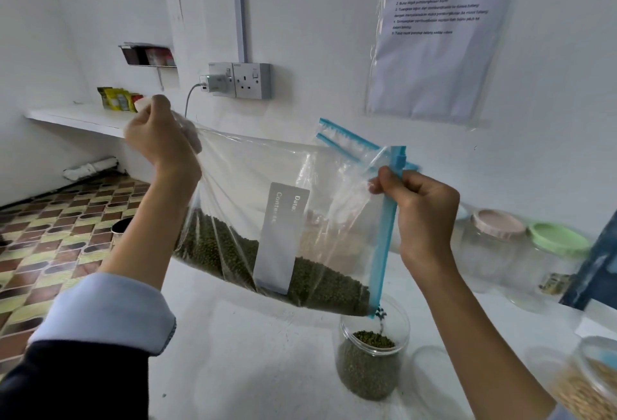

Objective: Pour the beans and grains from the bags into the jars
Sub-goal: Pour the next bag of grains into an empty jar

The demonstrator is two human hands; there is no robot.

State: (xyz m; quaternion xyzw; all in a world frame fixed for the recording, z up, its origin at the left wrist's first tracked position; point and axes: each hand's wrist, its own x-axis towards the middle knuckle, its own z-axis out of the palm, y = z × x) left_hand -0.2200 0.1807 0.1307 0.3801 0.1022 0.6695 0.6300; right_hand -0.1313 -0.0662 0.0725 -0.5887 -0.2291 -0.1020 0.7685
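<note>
Pouring is under way: the left hand (160,139) pinches the zip bag's (267,219) raised bottom corner, the right hand (424,209) grips its blue seal, and green beans (320,282) trickle into the jar (370,356) below the right hand. Next, I'd say, lift the left higher.

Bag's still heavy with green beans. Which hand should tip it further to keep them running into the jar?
Probably the left hand. It pinches the bag's raised far corner, so lifting it slides the green beans toward the spout. The right hand grips the blue zip strip above the open jar, steadying the outlet.
</note>
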